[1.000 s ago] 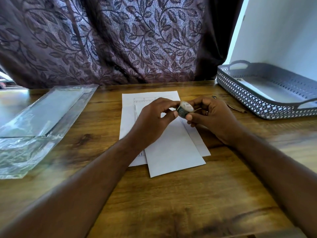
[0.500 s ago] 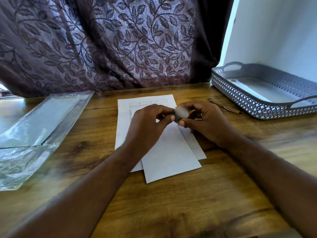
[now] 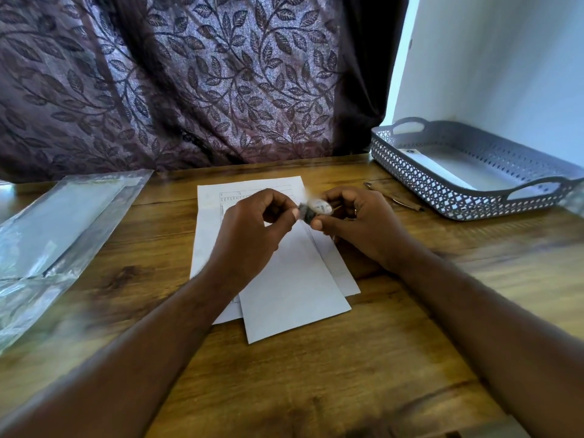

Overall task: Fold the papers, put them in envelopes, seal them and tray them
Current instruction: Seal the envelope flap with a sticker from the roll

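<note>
White envelope (image 3: pixel 294 289) lies askew on our printed paper (image 3: pixel 204 235), mid-way across the wooden table (image 3: pixel 379 358). Just above them we pinch a small white-ended object (image 3: pixel 317 207) between the fingertips of our left hand (image 3: pixel 249 235) and right hand (image 3: pixel 363 226). A grey tray (image 3: pixel 442 197) sits far right, a plastic sleeve (image 3: pixel 57 222) left.

Table (image 3: pixel 395 358): wood, grained, slight sheen. Papers (image 3: pixel 294 298): matt white; sleeve (image 3: pixel 63 222) at left: clear glossy plastic. Tray (image 3: pixel 442 184) far right: grey perforated plastic; curtain (image 3: pixel 189 83): woven leaf-patterned cloth.
</note>
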Tool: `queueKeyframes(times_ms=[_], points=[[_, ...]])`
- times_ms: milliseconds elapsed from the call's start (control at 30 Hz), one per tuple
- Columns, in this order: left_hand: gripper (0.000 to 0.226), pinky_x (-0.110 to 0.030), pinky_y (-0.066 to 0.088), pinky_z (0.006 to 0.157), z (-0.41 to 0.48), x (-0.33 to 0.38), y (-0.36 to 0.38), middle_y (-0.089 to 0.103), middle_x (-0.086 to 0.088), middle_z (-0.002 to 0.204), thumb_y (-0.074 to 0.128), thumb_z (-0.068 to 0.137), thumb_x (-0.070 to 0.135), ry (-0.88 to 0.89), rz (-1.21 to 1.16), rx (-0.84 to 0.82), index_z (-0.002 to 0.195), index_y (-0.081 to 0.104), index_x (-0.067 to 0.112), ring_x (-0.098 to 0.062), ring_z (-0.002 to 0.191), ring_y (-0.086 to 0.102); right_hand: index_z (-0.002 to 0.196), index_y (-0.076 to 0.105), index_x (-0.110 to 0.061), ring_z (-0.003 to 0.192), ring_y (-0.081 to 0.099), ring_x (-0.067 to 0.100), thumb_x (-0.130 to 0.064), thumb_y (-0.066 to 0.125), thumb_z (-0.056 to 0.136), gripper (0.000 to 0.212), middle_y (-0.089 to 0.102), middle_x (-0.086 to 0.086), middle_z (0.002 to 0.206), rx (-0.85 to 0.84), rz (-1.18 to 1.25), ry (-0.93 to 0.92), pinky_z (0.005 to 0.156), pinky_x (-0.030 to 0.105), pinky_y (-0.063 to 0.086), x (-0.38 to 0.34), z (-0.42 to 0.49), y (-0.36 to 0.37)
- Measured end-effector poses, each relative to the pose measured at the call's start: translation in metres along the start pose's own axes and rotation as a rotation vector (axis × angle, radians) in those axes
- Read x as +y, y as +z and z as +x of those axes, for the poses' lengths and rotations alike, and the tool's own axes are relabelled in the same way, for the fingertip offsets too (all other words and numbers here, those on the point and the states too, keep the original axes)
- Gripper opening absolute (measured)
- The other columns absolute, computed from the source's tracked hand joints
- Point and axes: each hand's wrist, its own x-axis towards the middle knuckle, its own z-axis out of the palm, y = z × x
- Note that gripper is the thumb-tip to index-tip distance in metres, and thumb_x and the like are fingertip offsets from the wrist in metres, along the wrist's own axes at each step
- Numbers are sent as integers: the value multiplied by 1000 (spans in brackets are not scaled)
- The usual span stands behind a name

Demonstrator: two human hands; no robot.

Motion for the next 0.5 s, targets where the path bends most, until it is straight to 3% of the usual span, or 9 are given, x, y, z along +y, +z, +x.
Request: queueKeyframes(times_ms=[167,333,433,500], points=[[3,-16,53,52,0,1,1,69,10,83,65,95,22,-36,-48,-16,97,65,22,-6,75,69,105,71,-19,84,69,1,-31,87,75,36,73,-12,93,51,-43,27,70,16,55,1,0,-1],[2,-15,52,52,1,7,1,70,10,81,64,95,23,-58,-82,-14,96,65,22,-3,73,69,98,69,-24,76,68,2,-34,87,74,31,72,-14,85,122,-65,87,64,15,52,1,2,-6],[2,-17,54,53,0,7,1,71,10,81,64,95,23,-95,-109,-11,95,66,24,-5,73,70,98,64,-31,75,62,-2,-48,85,72,37,66,-18,83,205,-268,172,62,10,44,10,4,-17],[2,-19,55,54,1,5,-1,71,10,82,65,94,23,-127,-131,-1,94,67,23,-7,73,70,100,65,-26,81,60,5,-53,85,70,45,66,-13,89,266,-403,261,66,18,45,20,5,-26]])
